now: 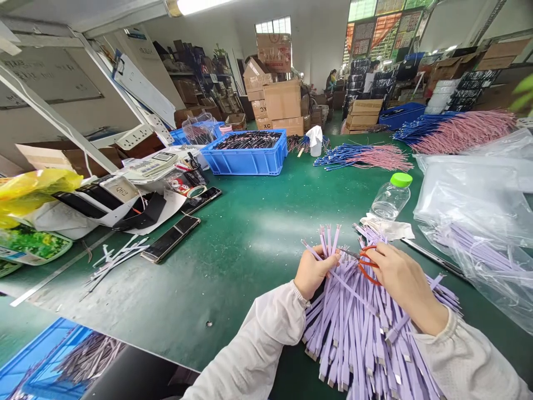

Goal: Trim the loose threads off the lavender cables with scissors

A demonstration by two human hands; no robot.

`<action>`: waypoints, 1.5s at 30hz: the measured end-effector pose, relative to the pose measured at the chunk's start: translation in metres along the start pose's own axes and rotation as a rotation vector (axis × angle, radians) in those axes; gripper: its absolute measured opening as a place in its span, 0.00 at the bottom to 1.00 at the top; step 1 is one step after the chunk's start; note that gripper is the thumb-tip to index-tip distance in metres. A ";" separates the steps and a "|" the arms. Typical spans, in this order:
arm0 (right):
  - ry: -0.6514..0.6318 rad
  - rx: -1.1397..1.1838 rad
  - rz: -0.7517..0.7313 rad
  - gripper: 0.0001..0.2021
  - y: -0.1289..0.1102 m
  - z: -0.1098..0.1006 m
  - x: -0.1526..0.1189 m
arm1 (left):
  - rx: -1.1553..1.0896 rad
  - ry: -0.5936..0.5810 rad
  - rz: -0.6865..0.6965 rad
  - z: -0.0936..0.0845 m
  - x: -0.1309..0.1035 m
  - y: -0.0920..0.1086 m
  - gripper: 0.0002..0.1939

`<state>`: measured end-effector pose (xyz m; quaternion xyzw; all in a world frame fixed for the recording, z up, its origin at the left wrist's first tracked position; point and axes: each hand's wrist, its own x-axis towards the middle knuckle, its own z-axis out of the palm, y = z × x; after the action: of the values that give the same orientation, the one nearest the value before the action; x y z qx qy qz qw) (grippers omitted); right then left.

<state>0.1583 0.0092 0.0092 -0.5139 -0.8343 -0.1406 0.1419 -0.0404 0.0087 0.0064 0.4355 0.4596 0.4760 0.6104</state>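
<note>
My left hand point(312, 272) is closed around a few flat purple cables, their stripped wire ends sticking up past the thumb. Red-handled scissors point(367, 265) are in my right hand point(402, 278), with the blades pointing left toward those cables. Beneath both hands spreads a big pile of purple cables point(358, 339), metal plugs toward me. Just beyond the pile lies a white cloth point(389, 226), beside a clear jar with a green lid point(392, 195).
Blue bin point(245, 161) of black parts stands at the back of the green table point(233, 222). Blue and pink wire bundles point(366, 156) lie behind the jar. Plastic bags point(470, 194) cover the right side. Two phones point(170, 239) and white strips point(116, 261) lie left.
</note>
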 end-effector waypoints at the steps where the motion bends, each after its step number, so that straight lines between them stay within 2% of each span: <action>1: 0.009 0.013 0.022 0.11 0.000 0.001 0.000 | 0.003 0.001 -0.009 0.000 0.000 0.000 0.15; 4: 0.096 0.110 0.127 0.08 0.001 0.004 0.001 | 0.014 0.022 -0.033 0.000 0.001 0.000 0.16; 7: 0.192 0.357 0.214 0.12 -0.003 0.003 0.005 | 0.006 0.038 -0.042 0.001 0.000 0.001 0.17; 11: 0.181 0.688 0.265 0.16 -0.011 -0.004 0.011 | 0.004 0.023 -0.039 0.003 0.000 0.001 0.21; 15: 0.200 0.846 0.281 0.18 -0.018 -0.010 0.014 | 0.061 0.007 -0.028 0.004 0.001 -0.002 0.21; 21: 0.201 0.868 0.275 0.17 -0.020 -0.014 0.019 | 0.101 -0.031 0.000 0.004 0.003 -0.008 0.21; 30: 0.256 0.967 0.347 0.12 -0.017 -0.004 0.015 | 0.116 -0.012 0.004 0.005 0.002 -0.008 0.20; 36: 0.241 0.854 0.273 0.14 -0.020 -0.013 0.019 | 0.137 -0.018 0.023 0.006 0.001 -0.009 0.20; 42: 0.273 0.834 0.310 0.13 -0.017 -0.012 0.017 | 0.161 -0.001 0.020 0.005 0.002 -0.008 0.19; 45: 0.263 0.813 0.273 0.16 -0.018 -0.015 0.019 | 0.175 -0.002 0.027 0.006 0.002 -0.009 0.20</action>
<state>0.1352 0.0111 0.0282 -0.4995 -0.7214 0.1545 0.4542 -0.0326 0.0088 -0.0017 0.4939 0.4928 0.4416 0.5641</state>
